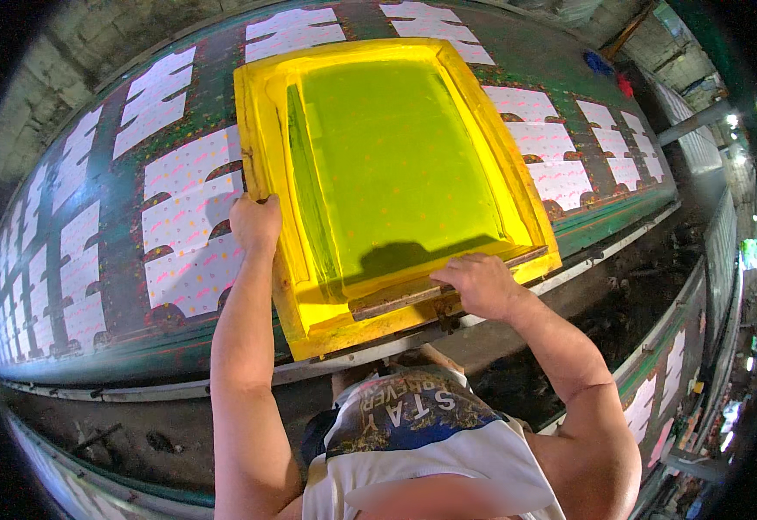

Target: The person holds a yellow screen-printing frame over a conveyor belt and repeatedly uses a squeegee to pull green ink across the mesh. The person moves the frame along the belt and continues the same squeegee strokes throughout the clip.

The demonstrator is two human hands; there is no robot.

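A yellow screen-printing frame (513,143) with a translucent green-yellow mesh (391,165) lies on a long green table (608,212) among printed white cut pieces (183,225). My left hand (257,227) is closed on the frame's left side bar, near its lower half. My right hand (478,282) is closed on a long wooden squeegee (387,303) lying along the frame's near end, inside the rim. A dark shadow falls on the mesh just beyond the squeegee.
More white pieces (79,269) run in rows along the table, with a metal rail (587,260) on its near edge. A second table with pieces (643,403) stands at the lower right. Blue and red items (604,69) sit at the far right end; a block wall is behind.
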